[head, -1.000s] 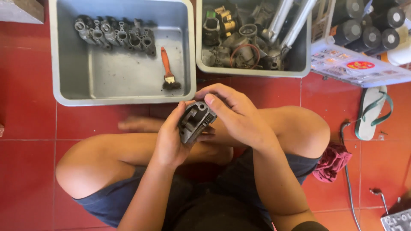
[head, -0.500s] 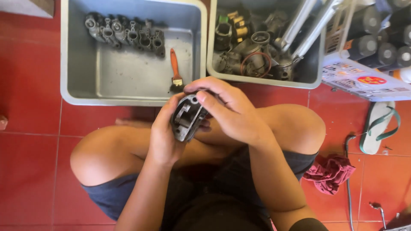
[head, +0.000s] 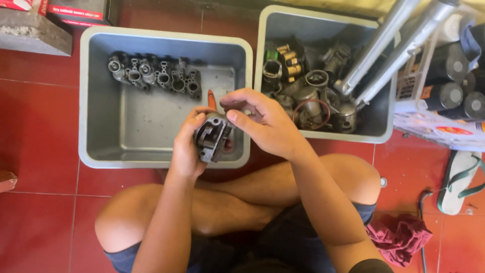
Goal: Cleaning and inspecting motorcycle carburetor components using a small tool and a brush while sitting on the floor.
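Note:
I sit cross-legged on a red tiled floor. My left hand grips a dark grey metal engine part, a carburetor-like body, held over the front right rim of the left grey tub. My right hand rests on top of the part, fingers curled over its upper edge, thumb against its side. Behind my hands, the orange handle of a small brush pokes up inside the tub.
Several similar dark metal parts line the back of the left tub. A second grey tub on the right holds many mixed metal parts and two silver tubes. Black cans, a sandal and a dark red rag lie right.
My hands and the metal part have lifted forward from above my legs to over the left tub's rim. The brush is now mostly hidden behind them.

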